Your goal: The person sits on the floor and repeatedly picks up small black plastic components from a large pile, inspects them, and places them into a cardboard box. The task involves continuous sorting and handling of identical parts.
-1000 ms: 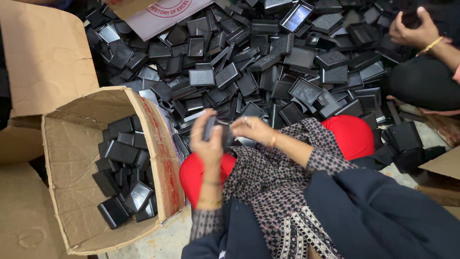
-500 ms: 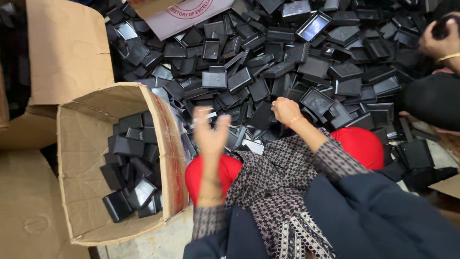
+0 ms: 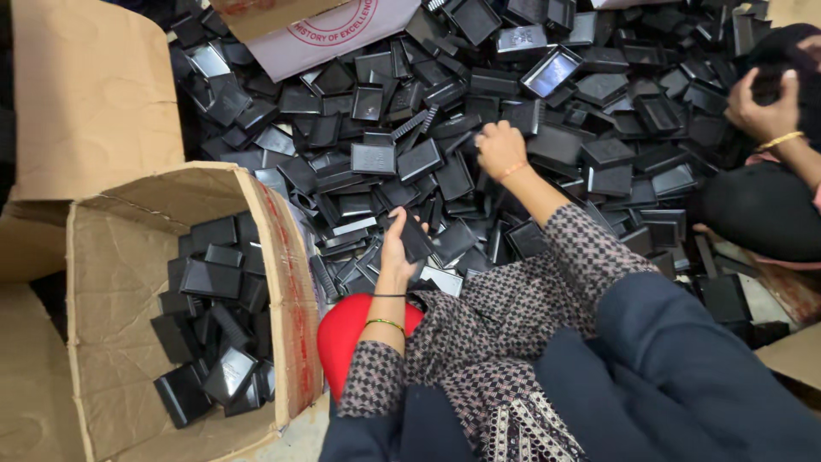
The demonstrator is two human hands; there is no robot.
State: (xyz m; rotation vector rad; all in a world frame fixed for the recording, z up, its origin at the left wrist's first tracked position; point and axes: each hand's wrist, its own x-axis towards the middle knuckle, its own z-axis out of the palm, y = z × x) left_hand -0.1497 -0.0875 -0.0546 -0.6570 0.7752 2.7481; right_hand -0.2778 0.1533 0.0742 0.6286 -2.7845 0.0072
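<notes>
The left hand [image 3: 395, 250] is closed around a black tray [image 3: 416, 237], thumb on top, holding it just above the near edge of the pile [image 3: 547, 111]. The right hand [image 3: 500, 150] reaches out to about 1 o'clock from the left, well apart from it, fingers curled down onto the black trays in the middle of the heap; whether it has gripped one I cannot tell. The pile spreads from 10 o'clock to 3 o'clock across the view. At 8 o'clock an open carton [image 3: 111, 282] holds more black trays, just beside the left forearm. A red stool [image 3: 346, 334] shows under the left wrist. At 2 o'clock another person's hand [image 3: 764, 109], with a bangle, rests at the pile's far edge. A cardboard flap [image 3: 90, 94] lies at 10 o'clock.
</notes>
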